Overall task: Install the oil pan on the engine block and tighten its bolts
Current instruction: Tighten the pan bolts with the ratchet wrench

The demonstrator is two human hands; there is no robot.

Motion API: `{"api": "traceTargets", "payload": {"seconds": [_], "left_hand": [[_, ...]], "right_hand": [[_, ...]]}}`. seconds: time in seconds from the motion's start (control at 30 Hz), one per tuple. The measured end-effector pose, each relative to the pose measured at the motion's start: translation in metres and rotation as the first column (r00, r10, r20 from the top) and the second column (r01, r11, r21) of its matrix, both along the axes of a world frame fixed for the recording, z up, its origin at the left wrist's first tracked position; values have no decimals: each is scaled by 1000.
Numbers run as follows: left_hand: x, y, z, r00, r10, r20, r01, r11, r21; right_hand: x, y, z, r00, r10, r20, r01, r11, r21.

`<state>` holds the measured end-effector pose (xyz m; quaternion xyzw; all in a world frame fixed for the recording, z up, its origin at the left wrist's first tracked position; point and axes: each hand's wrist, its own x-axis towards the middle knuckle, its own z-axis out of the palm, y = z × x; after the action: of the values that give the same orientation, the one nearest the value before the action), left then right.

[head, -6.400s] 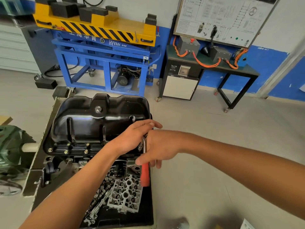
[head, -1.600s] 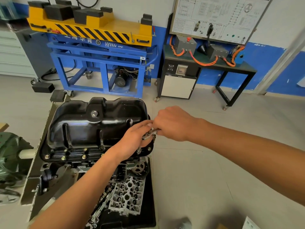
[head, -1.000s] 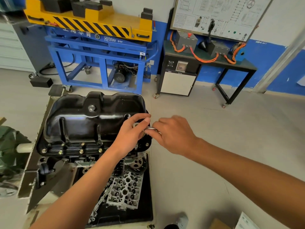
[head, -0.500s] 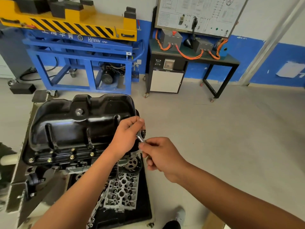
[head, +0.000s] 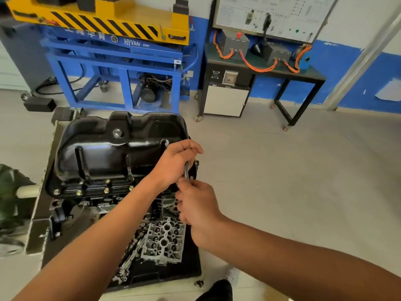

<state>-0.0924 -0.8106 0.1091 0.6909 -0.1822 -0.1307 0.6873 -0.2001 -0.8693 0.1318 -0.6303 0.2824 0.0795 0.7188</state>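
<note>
Behind the work, in the upper left of the frame, stands a blue lift frame (head: 121, 68) with a yellow striped top. A black bench (head: 308, 72) carrying orange cables sits in the upper right. The oil pan (head: 112, 153) lies at centre left, seated sump side up on the engine block (head: 93, 200), with bolts (head: 79, 192) along its near flange.

At the pan's right corner the left hand (head: 173, 165) curls its fingers over the head of a silver wrench (head: 187, 170). Just below it, the right hand (head: 199, 206) wraps its fingers round the handle (mostly hidden by both hands). The left forearm crosses the block's lower right side.

A black tray (head: 180, 272) at lower centre holds a cylinder head (head: 165, 242) and loose metal parts. Right of the pan's edge, bare floor (head: 293, 181) lies open up to the bench.
</note>
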Motion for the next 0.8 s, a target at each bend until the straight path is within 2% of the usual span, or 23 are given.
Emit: {"api": "traceTargets", "payload": {"seconds": [0.1, 0.17, 0.23, 0.3, 0.4, 0.53, 0.63, 0.8], "left_hand": [[-3, 0, 5, 999, -3, 43, 1, 998, 63], [-5, 3, 7, 999, -4, 48, 2, 998, 56], [-7, 10, 11, 999, 1, 37, -1, 1000, 6], [-9, 21, 17, 1000, -10, 17, 11, 999, -48], [-10, 36, 22, 999, -18, -31, 15, 996, -83], [-8, 52, 21, 997, 60, -49, -64, 994, -84], [-10, 60, 16, 991, 118, -65, -123, 988, -92], [-14, 59, 7, 981, 174, -88, -183, 977, -111]], "right_hand": [[-1, -17, 8, 989, 144, -12, -144, 989, 40], [1, -31, 13, 957, 290, -9, -290, 955, -56], [8, -49, 20, 882, 470, -1, -453, 849, -274], [20, -63, 32, 761, 649, -2, -559, 655, -509], [40, -70, 45, 586, 810, 3, -532, 388, -753], [63, -62, 46, 455, 890, -38, -432, 183, -883], [71, -56, 38, 406, 912, -54, -421, 135, -897], [74, -55, 26, 401, 914, -62, -404, 116, -907]]}}
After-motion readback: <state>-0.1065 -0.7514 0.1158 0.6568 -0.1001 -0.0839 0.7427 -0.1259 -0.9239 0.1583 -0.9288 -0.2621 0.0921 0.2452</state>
